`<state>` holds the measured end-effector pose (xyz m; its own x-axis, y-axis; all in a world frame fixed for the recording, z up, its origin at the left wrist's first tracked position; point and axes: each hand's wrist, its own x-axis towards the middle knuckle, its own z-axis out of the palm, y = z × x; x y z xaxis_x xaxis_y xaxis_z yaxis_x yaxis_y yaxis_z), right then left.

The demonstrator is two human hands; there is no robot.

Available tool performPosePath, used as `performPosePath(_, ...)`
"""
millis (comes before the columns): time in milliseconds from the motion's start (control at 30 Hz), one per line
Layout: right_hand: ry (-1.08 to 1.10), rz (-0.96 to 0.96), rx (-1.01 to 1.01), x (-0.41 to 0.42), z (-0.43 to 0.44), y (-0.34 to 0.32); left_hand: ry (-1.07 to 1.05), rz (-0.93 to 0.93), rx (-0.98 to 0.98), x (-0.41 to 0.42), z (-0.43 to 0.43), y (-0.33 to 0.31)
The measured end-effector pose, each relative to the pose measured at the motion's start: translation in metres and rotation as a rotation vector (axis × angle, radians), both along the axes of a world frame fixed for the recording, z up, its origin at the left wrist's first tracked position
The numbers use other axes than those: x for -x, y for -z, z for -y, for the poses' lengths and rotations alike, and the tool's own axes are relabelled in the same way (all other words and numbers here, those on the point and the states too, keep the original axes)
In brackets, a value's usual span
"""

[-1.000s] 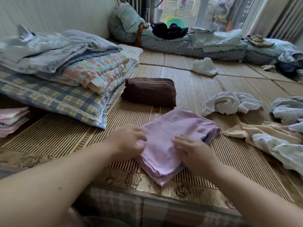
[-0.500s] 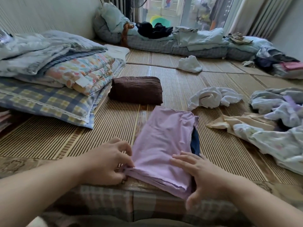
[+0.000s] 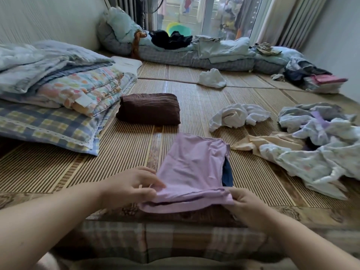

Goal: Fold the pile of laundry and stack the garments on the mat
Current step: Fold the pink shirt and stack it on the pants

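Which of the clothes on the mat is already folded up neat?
The brown garment, a tidy block alone past the pink garment. The pink one is held by the left hand and right hand; the white garment and floral pile lie crumpled.

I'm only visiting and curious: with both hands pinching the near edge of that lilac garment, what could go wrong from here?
The left hand and right hand pinch only the near edge of the lilac garment, so lifting it could let the folded layers slide apart. The dark blue piece showing at its right side might slip out or be left behind on the mat.
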<state>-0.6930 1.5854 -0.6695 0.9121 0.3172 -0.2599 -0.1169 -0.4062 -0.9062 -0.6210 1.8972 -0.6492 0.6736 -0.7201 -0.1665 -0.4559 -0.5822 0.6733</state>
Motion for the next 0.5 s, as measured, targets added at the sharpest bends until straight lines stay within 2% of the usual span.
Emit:
performPosePath(33,0.036,-0.018,-0.138,-0.001,0.002,-0.005,-0.046,-0.085,0.113,-0.002,0.0,-0.001)
performPosePath(100,0.083,0.05,-0.23,-0.003,0.003,-0.019,-0.102,-0.171,0.248,-0.007,0.0,-0.002)
performPosePath(200,0.189,0.08,-0.33,-0.01,0.007,-0.031,-0.054,-0.156,0.169,-0.016,0.003,-0.004)
performPosePath(267,0.216,0.06,-0.383,-0.016,0.013,-0.032,0.053,0.023,-0.061,-0.022,0.008,0.002)
performPosePath(300,0.214,0.038,-0.416,-0.018,0.013,-0.036,0.088,0.178,-0.155,-0.025,0.014,0.005)
performPosePath(333,0.205,0.016,-0.453,-0.021,0.014,-0.039,0.102,0.336,-0.17,-0.027,0.022,0.01)
performPosePath(400,0.22,-0.013,-0.497,-0.03,0.017,-0.046,0.07,0.501,-0.006,-0.033,0.038,0.016)
performPosePath(433,0.236,-0.022,-0.51,-0.035,0.019,-0.049,0.036,0.47,0.112,-0.035,0.044,0.018)
performPosePath(467,0.245,-0.034,-0.528,-0.041,0.021,-0.053,-0.009,0.346,0.244,-0.038,0.05,0.019)
performPosePath(500,0.259,-0.046,-0.541,-0.048,0.023,-0.055,-0.067,0.135,0.391,-0.038,0.056,0.017)
